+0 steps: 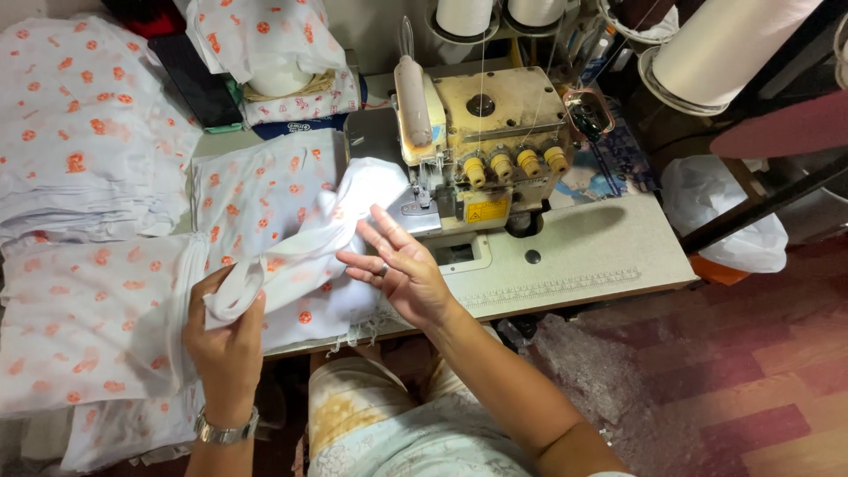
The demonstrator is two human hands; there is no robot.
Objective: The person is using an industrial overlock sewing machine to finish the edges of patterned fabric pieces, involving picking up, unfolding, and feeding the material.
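Note:
My left hand (225, 340) grips a bunched piece of white fabric with orange prints (305, 256) near the table's front edge. The cloth stretches from that hand up to the presser foot of a cream overlock sewing machine (481, 150). My right hand (397, 265) hovers flat, fingers spread, just right of the cloth and in front of the machine, holding nothing. A metal watch sits on my left wrist.
Stacks of the same printed fabric (84, 132) cover the left of the grey table (601, 243). Thread cones (464, 13) stand behind the machine. A large white cone (720, 44) and a white plastic bag (729, 216) are at the right, above a reddish floor.

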